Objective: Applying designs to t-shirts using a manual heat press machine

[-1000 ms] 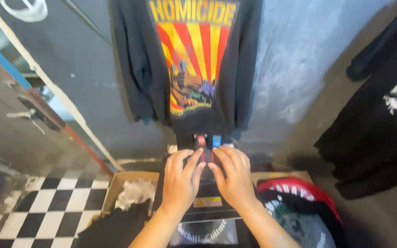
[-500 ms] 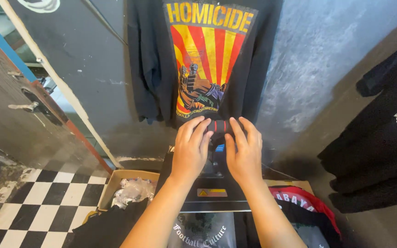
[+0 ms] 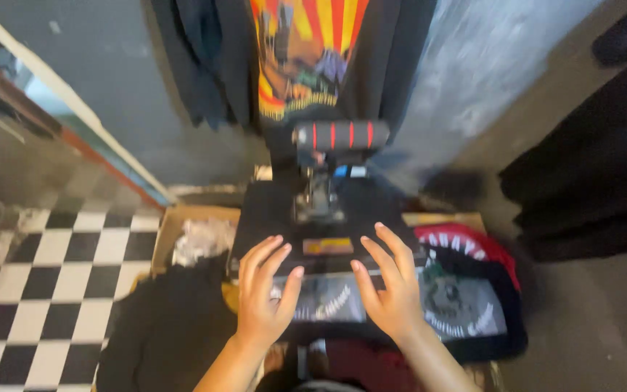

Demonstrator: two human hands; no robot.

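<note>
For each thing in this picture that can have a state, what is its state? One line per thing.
Left hand: open, fingers spread, holding nothing.
Right hand: open, fingers spread, holding nothing.
Heat press: closed on a dark garment, handle free of both hands.
Printed sweatshirt: hanging on the wall.
Cardboard box: open.
Dark clothes: lying in a pile, unfolded.

The whole picture is smeared by motion blur, worst on the striped handle (image 3: 341, 135) and the dark garments hanging right of it. Soft daylight brightens the grey wall (image 3: 473, 65) right of the handle; below it, the dark press is dim.
</note>
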